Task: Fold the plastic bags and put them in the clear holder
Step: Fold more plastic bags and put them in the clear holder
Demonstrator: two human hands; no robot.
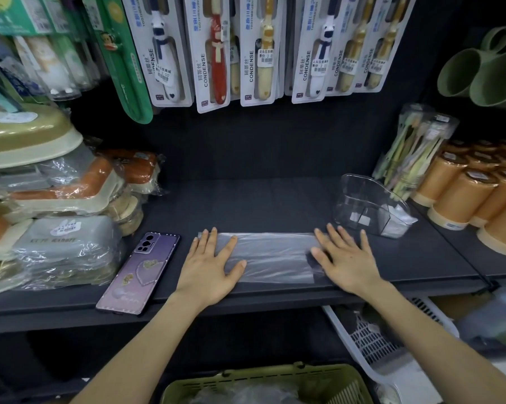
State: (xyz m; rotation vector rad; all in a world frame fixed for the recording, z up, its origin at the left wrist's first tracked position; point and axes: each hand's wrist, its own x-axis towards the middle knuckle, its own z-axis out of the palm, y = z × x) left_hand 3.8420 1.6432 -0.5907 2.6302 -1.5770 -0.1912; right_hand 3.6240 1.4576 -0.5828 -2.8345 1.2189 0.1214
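Translucent plastic bag [275, 258] lies flat as a long strip near the front edge of the dark shop shelf [260, 205], pressed at its ends by the left hand [209, 266] and right hand [345, 258], fingers [214, 240] straight and spread. Curved clear plastic holder [368, 208] stands just behind the right hand. Purple smartphone [141, 272] lies left, beside wrapped boxes [65, 228]; orange cups [479, 196] crowd the right, and carded toothbrushes [246, 48] hang above.

Dark shelf [260, 205], black back panel [246, 147], toothbrush pks [214, 53] hung up top, orange cups [461, 196] R side

Left hand [209, 265] and right hand [345, 258] press the plastic bag [272, 258] flat on the shelf [246, 205].
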